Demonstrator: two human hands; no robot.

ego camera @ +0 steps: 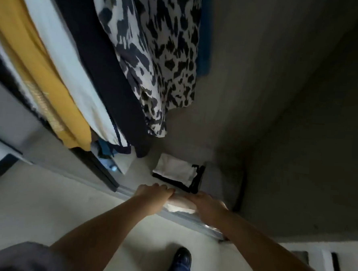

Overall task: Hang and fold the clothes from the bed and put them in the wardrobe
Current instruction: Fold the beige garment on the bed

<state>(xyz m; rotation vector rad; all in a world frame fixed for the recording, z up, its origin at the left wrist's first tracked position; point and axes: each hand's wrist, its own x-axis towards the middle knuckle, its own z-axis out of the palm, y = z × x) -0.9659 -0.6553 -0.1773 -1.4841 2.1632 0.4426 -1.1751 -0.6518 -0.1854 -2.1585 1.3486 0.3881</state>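
Pale folded garment (181, 202) held low at wardrobe (281, 99) threshold, gripped at both ends. Folded white-and-black clothes (177, 173) lie flat on wardrobe floor just beyond. Hung inside: yellow garment (38, 64), white garment (63, 55), dark garment (98, 67), spotted black-white garment (158, 50).

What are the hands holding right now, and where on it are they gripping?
A pale folded garment, low at the wardrobe's floor edge. The left hand grips its left end, the right hand its right end.

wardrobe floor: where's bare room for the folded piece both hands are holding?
Bare floor lies between the folded white-and-black stack and the hanging hems, and a dim strip runs from the stack to the right wall. Crowded at left, under the hanging clothes.
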